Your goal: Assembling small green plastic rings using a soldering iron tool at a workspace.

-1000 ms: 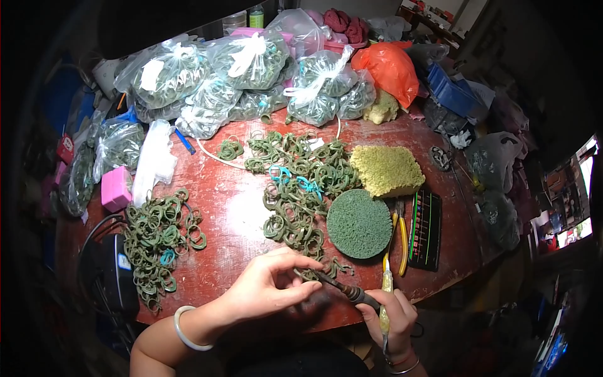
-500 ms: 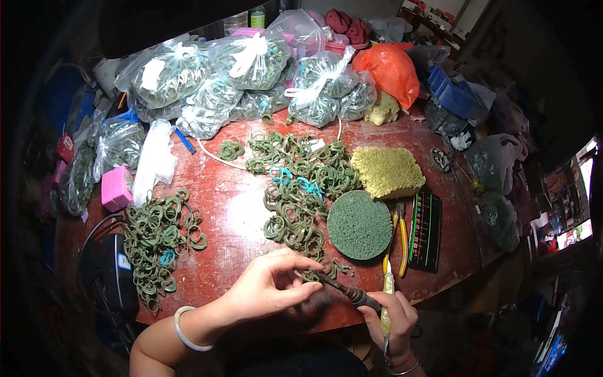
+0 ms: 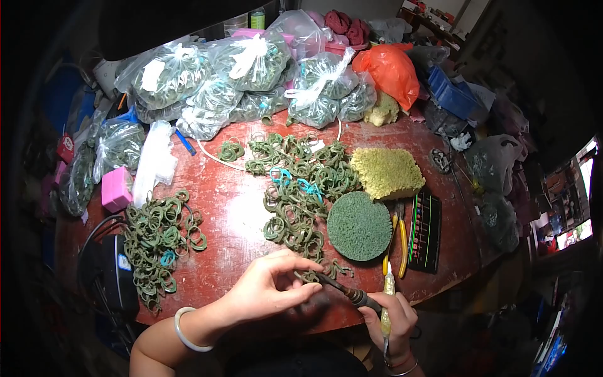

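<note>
My left hand (image 3: 267, 281), with a pale bangle on its wrist, pinches a small green ring (image 3: 298, 274), mostly hidden by the fingers. My right hand (image 3: 394, 314) grips a soldering iron (image 3: 359, 298) with a dark handle and a brownish collar; its thin tip reaches left to the left fingertips. Also in the right hand, upright between the fingers, is a slim tool (image 3: 387, 305) with a mottled yellow handle and a pale tip. Beyond the hands lies a loose heap of green rings (image 3: 295, 217), a few tied with bright blue. Another pile of green rings (image 3: 160, 239) is at the left.
Right of the heap are a round green sponge-like pad (image 3: 359, 226), a yellow sponge block (image 3: 388, 172), yellow-handled pliers (image 3: 402, 245) and a black panel (image 3: 425, 232). Clear bags of rings (image 3: 257, 63) line the back. A black box (image 3: 116, 270) and pink block (image 3: 117, 188) stand left.
</note>
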